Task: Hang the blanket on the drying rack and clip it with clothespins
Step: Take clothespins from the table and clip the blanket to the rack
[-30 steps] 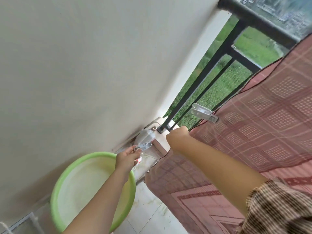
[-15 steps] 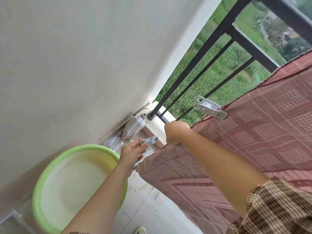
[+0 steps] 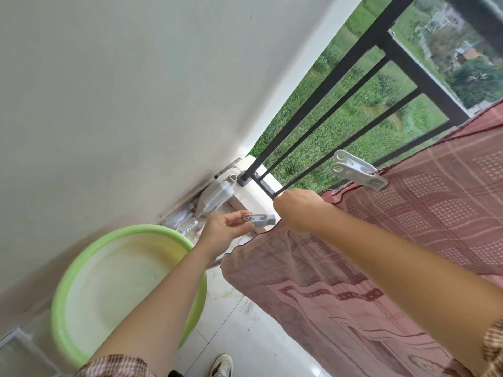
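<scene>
Balcony railing (image 3: 340,85) behind, pink blanket (image 3: 408,227) was draped with one white clothespin (image 3: 356,174) on its top edge. Right hand (image 3: 296,206) gripped that edge, left hand (image 3: 221,229) pinched a grey clothespin (image 3: 258,220); next it'd need squeezing open over the edge.

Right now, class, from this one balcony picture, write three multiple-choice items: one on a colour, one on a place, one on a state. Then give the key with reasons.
1. The basin is:
A green
B blue
C red

2. The white clothespin is:
A in the basin
B clipped on the blanket
C on the floor

3. The left hand:
A is empty
B grips the railing
C holds a grey clothespin

Key:
1 A, its rim is lime green.
2 B, it bites the blanket's upper edge.
3 C, the clip sits pinched in that hand.
</scene>
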`<state>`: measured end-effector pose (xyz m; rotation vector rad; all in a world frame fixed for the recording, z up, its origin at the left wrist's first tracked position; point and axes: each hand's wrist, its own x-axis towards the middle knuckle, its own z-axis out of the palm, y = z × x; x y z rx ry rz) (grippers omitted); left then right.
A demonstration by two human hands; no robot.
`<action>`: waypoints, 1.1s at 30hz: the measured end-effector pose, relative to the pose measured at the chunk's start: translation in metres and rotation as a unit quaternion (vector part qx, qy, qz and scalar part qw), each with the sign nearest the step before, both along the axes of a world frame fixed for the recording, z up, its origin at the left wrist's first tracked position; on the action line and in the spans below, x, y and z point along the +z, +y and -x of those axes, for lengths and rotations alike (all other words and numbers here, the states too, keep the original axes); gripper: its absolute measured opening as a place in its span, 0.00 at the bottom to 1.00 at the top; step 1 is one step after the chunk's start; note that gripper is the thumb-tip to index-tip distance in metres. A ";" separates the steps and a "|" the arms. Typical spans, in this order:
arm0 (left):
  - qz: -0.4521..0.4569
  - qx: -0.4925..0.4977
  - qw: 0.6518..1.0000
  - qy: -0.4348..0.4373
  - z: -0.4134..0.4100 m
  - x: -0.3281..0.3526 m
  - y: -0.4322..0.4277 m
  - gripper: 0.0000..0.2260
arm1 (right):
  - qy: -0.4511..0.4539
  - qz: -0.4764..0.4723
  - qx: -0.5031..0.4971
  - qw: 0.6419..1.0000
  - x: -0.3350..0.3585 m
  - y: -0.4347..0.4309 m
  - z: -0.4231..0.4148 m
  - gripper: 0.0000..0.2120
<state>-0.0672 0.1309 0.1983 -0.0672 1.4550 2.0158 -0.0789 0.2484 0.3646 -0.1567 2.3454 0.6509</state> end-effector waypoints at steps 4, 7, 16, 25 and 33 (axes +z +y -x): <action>0.011 -0.007 0.999 0.032 0.002 0.004 0.003 0.16 | -0.017 0.002 -0.014 1.000 0.001 0.000 0.004 0.08; 0.021 -0.009 0.999 0.046 0.004 0.005 0.005 0.16 | -0.035 0.013 -0.018 0.999 -0.001 -0.003 0.007 0.06; 0.051 -0.018 0.997 0.051 0.009 -0.003 0.008 0.14 | -0.058 0.035 -0.026 0.997 -0.015 0.004 0.014 0.19; 0.065 -0.044 0.995 0.068 0.019 -0.002 0.021 0.13 | -0.075 0.036 -0.051 0.995 -0.017 0.012 0.018 0.18; 0.045 -0.130 0.987 0.088 0.027 0.006 0.022 0.18 | -0.074 0.033 -0.053 0.995 -0.018 0.012 0.021 0.18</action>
